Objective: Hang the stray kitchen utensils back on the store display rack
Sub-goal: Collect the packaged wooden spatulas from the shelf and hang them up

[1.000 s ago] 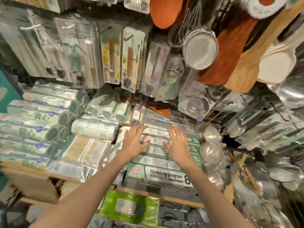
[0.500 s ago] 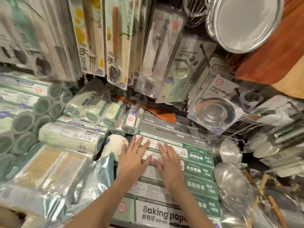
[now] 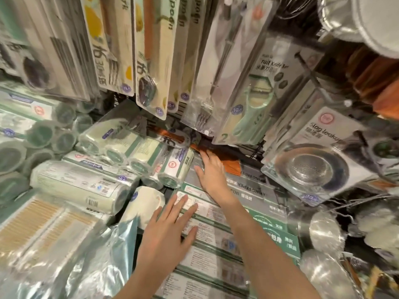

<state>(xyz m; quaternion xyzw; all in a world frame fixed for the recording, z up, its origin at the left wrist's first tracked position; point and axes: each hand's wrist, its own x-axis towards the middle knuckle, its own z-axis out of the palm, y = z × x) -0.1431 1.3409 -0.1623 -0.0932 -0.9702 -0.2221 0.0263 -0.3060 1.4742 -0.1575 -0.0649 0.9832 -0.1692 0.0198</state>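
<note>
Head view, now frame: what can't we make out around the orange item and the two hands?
- Orange item: mostly hidden under the hanging fork pack and fruit knife pack; its type is unclear.
- Right hand: fingertips reach into shadow by that item; contact cannot be told.
- Left hand: flat on the baking paper boxes; box print blurred.
- Rack hooks: cut off by the top edge.

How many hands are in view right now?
2. The left hand rests flat on the stacked baking paper boxes; the right hand reaches further back, fingertips at the orange packaged item under the hanging packs.
</note>
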